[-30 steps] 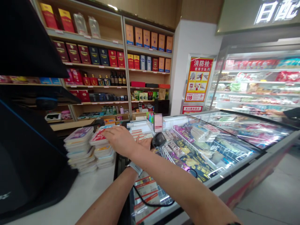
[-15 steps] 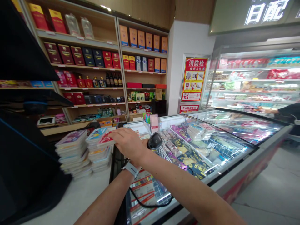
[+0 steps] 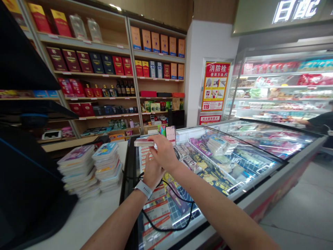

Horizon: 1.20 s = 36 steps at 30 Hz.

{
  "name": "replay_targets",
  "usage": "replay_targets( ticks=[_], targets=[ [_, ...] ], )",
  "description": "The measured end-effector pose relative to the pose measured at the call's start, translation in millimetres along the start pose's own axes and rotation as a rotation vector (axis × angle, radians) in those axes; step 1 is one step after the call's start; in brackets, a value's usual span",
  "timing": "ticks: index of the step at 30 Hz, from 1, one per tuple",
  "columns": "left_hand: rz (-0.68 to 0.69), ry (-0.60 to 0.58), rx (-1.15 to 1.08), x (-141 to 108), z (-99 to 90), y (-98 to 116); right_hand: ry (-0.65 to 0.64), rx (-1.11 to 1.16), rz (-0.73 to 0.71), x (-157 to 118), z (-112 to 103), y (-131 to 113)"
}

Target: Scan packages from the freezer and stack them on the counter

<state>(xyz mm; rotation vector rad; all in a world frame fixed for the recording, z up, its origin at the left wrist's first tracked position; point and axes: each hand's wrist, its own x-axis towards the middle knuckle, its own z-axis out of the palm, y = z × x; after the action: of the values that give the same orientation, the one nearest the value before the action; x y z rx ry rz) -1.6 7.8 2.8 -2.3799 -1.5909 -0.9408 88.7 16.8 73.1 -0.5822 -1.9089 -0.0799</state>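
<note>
Head view: at far left stands a black terminal [image 3: 28, 166] on a white counter [image 3: 85, 222]. Beside it, two stacks of flat packs sit close together, the left stack [image 3: 78, 170] leaning a little and the right stack [image 3: 107, 168] topped by a blue-and-yellow label. Shelves [image 3: 117, 29] of boxes and bottles rise behind. Right of the stacks, apart from them, one flat pack [image 3: 143, 143] is held up nearly level, edge toward the camera, over the near-left end of the glass-topped freezer [image 3: 260, 194]. Below it is the left hand [image 3: 151, 170], with a pale-strapped watch [image 3: 144, 189]; the right wrist partly covers its fingers, so I cannot tell how far they are closed or what they grip. A black cable [image 3: 171, 230] loops beneath. The right hand [image 3: 164, 152], crossed over the left, pinches the pack's right end between closed fingers. Just behind stands a phone [image 3: 171, 136]. Farther right come a red poster [image 3: 215, 86], a lit display case [image 3: 281, 83] and another person's dark sleeve [image 3: 321, 121].
</note>
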Motion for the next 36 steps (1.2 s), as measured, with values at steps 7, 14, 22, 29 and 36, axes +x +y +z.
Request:
replay_targets(
  ticks=[7, 14, 22, 29, 36],
  targets=[
    [-0.001, -0.017, 0.037, -4.1, 3.1, -5.3, 0.153, -0.056, 0.027, -9.4, -28.3, 24.0],
    [0.001, -0.01, 0.042, -4.6, 1.6, -4.7, 0.186, -0.127, 0.062, -29.8, -55.9, 47.5],
    [0.003, 0.004, 0.025, -5.8, 2.6, -4.7, 0.298, -0.149, 0.417, -67.9, -65.7, 92.2],
    [0.012, 0.014, 0.05, -4.8, 1.4, -3.8, 0.369, -0.055, 0.543, -92.8, -61.8, 122.9],
    [0.032, 0.049, 0.065, -4.5, 1.9, -5.3, 0.386, -0.067, 0.585, -106.3, -63.1, 136.6]
  ],
)
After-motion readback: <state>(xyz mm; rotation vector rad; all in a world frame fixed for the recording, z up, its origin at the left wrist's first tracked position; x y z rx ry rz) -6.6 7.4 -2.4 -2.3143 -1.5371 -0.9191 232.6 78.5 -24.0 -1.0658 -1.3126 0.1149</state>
